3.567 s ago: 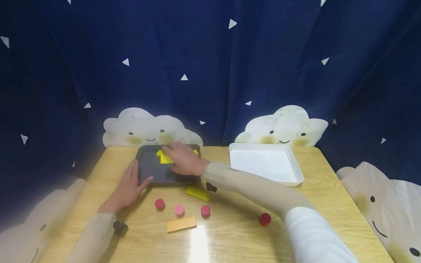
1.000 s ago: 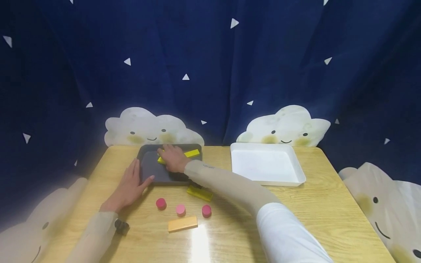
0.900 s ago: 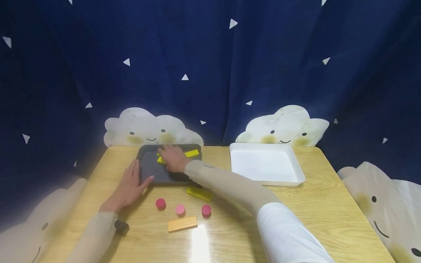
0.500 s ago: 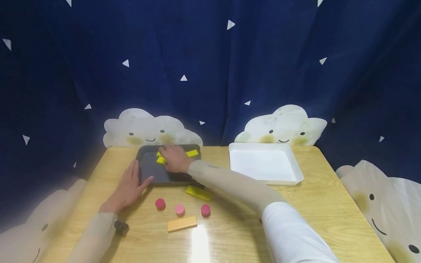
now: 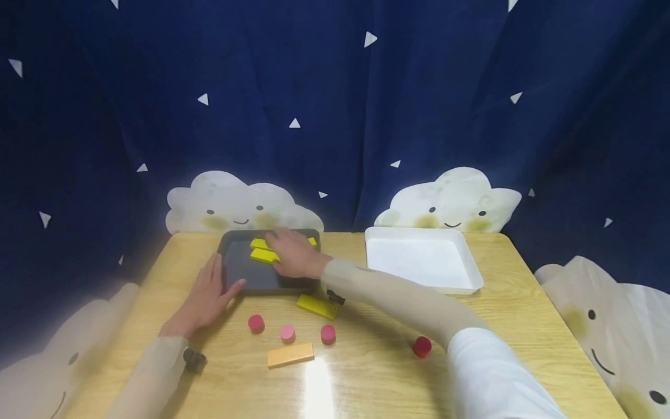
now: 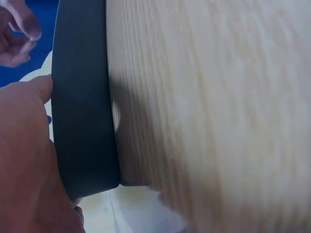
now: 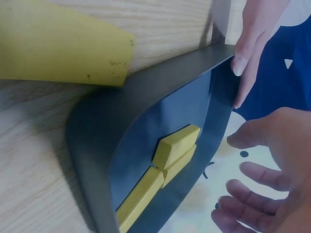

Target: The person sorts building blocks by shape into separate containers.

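My left hand (image 5: 206,294) rests against the left side and near corner of a dark grey tray (image 5: 246,286), fingers straight, thumb along the near wall. In the right wrist view, its fingertips reach over the tray's rim. My right hand (image 5: 294,253) hovers over the tray's right half. Its fingers (image 7: 257,177) are spread and loosely bent around nothing, apart from the blocks. Inside the tray lie three yellow blocks: one left front block (image 5: 264,255), one block behind it (image 5: 259,243), and a third block (image 5: 312,241) mostly hidden by the right hand.
Another yellow block (image 5: 317,306) lies just before the tray. Nearer are a red cylinder (image 5: 256,324), a pink cylinder (image 5: 287,333), a dark pink cylinder (image 5: 328,334) and an orange block (image 5: 290,355). Right of them sits a deep red cylinder (image 5: 422,347). A white tray (image 5: 424,256) stands back right.
My right hand has let go of the front yellow block and drawn back to the right. The block now lies straighter, alongside the one behind it. The left hand has stayed put.
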`<state>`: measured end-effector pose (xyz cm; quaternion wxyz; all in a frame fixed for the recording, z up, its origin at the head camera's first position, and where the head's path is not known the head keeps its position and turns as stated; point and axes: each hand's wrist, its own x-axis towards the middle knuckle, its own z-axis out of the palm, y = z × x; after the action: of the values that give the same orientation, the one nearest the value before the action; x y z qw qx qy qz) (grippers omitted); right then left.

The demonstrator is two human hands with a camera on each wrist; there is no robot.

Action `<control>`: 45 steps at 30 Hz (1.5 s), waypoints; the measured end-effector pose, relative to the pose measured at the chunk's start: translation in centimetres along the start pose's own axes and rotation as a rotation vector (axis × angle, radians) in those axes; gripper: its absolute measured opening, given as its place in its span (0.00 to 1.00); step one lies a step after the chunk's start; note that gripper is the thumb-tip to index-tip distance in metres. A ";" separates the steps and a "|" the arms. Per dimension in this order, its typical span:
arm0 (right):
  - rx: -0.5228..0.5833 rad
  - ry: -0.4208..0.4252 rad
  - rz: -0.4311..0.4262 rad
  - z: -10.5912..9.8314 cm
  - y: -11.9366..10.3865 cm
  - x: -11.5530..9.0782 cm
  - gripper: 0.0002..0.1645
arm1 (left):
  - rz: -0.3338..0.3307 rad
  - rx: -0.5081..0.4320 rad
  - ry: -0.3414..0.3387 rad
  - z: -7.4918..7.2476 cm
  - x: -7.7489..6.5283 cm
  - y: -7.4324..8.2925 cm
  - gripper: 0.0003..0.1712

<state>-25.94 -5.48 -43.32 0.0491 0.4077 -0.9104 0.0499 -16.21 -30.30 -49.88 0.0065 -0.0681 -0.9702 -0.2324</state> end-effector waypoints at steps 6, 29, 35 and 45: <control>0.039 0.005 0.011 -0.7 0.2 -2.1 0.21 | 0.007 -0.017 0.016 -0.1 -0.3 0.0 0.62; 0.111 0.062 -0.003 -2.7 0.6 -10.0 0.21 | 0.010 -0.002 -0.004 -0.2 0.0 0.0 0.62; 0.109 0.058 -0.004 -1.9 0.3 -11.9 0.20 | 0.009 0.002 0.003 -0.1 0.2 -0.1 0.62; 0.149 0.031 0.030 -0.2 0.1 -14.4 0.18 | 0.011 0.008 0.007 -0.1 0.1 -0.3 0.62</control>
<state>-16.46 5.21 -44.98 0.0321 0.3957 -0.9093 0.1247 -16.39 -30.57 -49.93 0.0113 -0.0728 -0.9707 -0.2286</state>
